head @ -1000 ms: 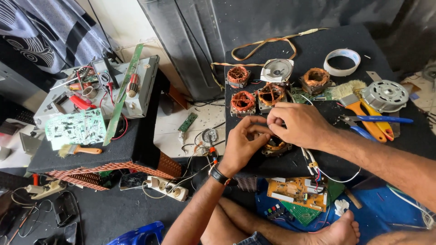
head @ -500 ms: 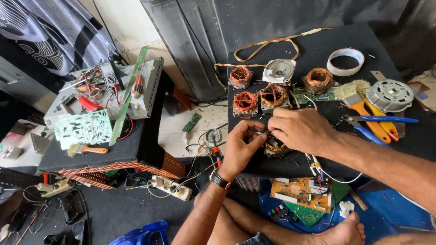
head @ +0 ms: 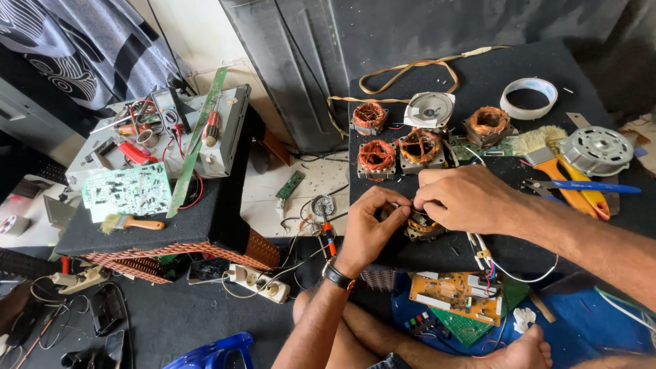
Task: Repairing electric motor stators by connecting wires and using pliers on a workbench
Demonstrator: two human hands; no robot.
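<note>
Black felt covers a low bench [head: 478, 89] crowded with copper-wound motor coils, a roll of tape [head: 529, 98], a paintbrush [head: 547, 154] and a silver motor [head: 596, 150]. Both hands meet at its near edge over one small motor coil [head: 420, 225]. The left hand [head: 369, 225] comes in from the near side, fingertips pinched on a thin wire at the coil's left. The right hand [head: 468, 199] reaches from the right and cups the coil from above, covering most of it, its fingers closed on the same wire.
</note>
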